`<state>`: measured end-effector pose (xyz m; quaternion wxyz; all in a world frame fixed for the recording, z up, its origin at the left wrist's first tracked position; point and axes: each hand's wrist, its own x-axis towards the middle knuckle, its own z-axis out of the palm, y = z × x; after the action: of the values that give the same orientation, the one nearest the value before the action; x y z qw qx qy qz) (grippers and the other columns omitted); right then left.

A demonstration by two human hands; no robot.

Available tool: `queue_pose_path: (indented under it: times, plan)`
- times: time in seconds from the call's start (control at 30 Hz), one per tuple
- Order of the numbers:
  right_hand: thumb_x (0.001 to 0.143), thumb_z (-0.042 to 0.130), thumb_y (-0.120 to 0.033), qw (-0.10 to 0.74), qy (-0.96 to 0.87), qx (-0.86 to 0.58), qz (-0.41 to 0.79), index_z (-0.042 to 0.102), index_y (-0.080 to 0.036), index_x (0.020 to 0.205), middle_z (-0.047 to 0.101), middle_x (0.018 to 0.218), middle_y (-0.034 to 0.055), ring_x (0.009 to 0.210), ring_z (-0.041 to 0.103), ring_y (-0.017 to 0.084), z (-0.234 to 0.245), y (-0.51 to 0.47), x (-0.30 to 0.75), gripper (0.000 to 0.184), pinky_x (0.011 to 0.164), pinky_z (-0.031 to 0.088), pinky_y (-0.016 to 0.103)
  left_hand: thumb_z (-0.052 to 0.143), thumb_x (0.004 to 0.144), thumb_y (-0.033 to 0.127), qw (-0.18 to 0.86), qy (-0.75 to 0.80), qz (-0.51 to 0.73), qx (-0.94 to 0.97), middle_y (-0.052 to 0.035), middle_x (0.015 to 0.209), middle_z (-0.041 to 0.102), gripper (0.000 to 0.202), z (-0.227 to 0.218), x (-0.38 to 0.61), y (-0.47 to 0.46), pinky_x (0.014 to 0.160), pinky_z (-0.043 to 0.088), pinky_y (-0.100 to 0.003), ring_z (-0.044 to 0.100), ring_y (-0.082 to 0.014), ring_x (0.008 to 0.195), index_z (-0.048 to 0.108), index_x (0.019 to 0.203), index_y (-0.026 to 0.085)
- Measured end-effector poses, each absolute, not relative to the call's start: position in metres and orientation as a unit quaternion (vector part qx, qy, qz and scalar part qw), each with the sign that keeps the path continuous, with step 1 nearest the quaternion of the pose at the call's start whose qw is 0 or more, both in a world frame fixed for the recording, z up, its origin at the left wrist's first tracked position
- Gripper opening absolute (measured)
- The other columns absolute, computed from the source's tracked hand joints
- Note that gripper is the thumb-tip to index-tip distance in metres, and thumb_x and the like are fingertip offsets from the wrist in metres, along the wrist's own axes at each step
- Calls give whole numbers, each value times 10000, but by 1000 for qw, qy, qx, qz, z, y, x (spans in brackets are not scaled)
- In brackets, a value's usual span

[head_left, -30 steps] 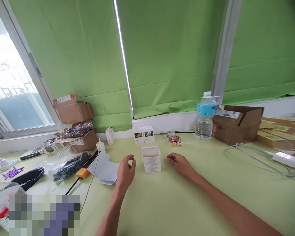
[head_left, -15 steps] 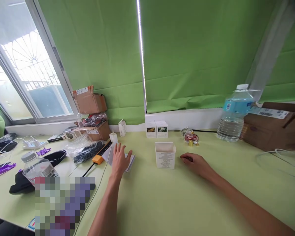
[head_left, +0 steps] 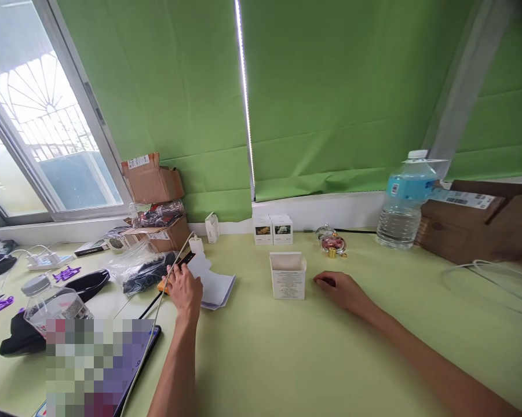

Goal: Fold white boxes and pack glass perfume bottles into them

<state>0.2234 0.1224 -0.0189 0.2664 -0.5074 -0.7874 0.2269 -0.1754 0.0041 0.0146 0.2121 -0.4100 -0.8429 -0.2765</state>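
A small white box [head_left: 288, 276] with its top open stands upright mid-table. My right hand [head_left: 341, 290] lies on the table just right of it, fingers curled, and what they hold, if anything, is hidden. My left hand [head_left: 183, 289] is out to the left, at the left edge of a stack of white paper sheets [head_left: 215, 285], its fingers bent down over an orange-and-black bar [head_left: 174, 270]. Whether they grip it I cannot tell. A thin white cable [head_left: 156, 313] runs past this hand.
Two small white boxes [head_left: 272, 229] and a red glass bottle with a gold cap [head_left: 332, 244] stand by the wall. A water bottle [head_left: 402, 201] and brown cartons [head_left: 473, 223] are at the right. Bagged black items [head_left: 143, 272], cartons [head_left: 153, 184] and a tablet [head_left: 95, 370] crowd the left.
My left hand has moved from beside the open box leftward across the paper sheets to the orange-and-black bar. My right hand has stayed put. My view has turned left.
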Motion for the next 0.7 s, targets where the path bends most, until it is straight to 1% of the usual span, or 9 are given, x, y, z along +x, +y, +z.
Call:
queue_pose_path:
  times: [0.1,0.23,0.27,0.3,0.37,0.43,0.5,0.6,0.7]
  plan:
    - [801,497,-339,268,-789,-506,224,732,-214,891,745,895,51,759,652,214,-19,122,223,281,710,473,306,554,778,158,209,-839,-276,-420,-179,1365,490,442,17,-173,3,1087,302,-454,305,-320,1372,534,1218,119]
    - [796,506,-322,270,-790,-501,226,733,-216,887,746,897,49,769,653,211,-18,122,223,266,725,469,302,480,825,151,199,-813,-281,-470,-119,1356,509,341,26,-165,5,1073,332,-367,372,-253,1333,578,1152,165]
    - [794,508,-318,271,-790,-501,227,734,-216,887,746,899,50,774,654,211,-18,122,222,265,730,468,301,463,840,159,190,-805,-281,-486,-102,1336,529,313,28,-164,6,1054,352,-351,408,-239,1305,588,1125,183]
    - [792,509,-314,272,-789,-502,227,734,-216,888,746,899,51,778,655,212,-18,122,222,264,734,468,301,451,853,174,178,-799,-278,-503,-87,1291,567,284,29,-162,7,1018,383,-341,465,-230,1253,597,1095,202]
    - [790,507,-307,273,-787,-504,227,733,-217,891,746,899,51,783,655,212,-17,121,222,264,738,465,302,449,868,220,143,-790,-267,-532,-65,1133,659,233,30,-160,7,890,454,-333,587,-230,1081,617,1030,235]
    - [791,502,-301,274,-787,-504,227,731,-218,889,745,906,50,795,655,213,-17,120,222,262,745,459,303,468,864,254,105,-788,-255,-550,-52,968,707,204,29,-159,8,745,478,-322,643,-238,913,636,980,255]
    - [794,496,-299,275,-787,-503,228,728,-216,887,744,916,51,815,653,215,-16,119,222,263,755,453,304,480,855,255,80,-791,-249,-553,-67,906,719,208,27,-158,7,682,467,-322,651,-259,867,652,970,253]
    - [800,489,-314,278,-785,-500,237,725,-206,877,741,904,55,805,650,218,-15,118,222,271,727,448,303,454,864,249,69,-801,-262,-533,-125,933,716,272,27,-156,7,683,455,-356,646,-305,892,655,1045,222]
    - [792,503,-335,286,-781,-495,251,721,-195,880,735,870,59,772,642,217,-13,117,223,274,700,441,305,411,890,289,76,-805,-301,-505,-165,931,708,336,35,-152,6,695,447,-387,639,-333,894,632,1125,195]
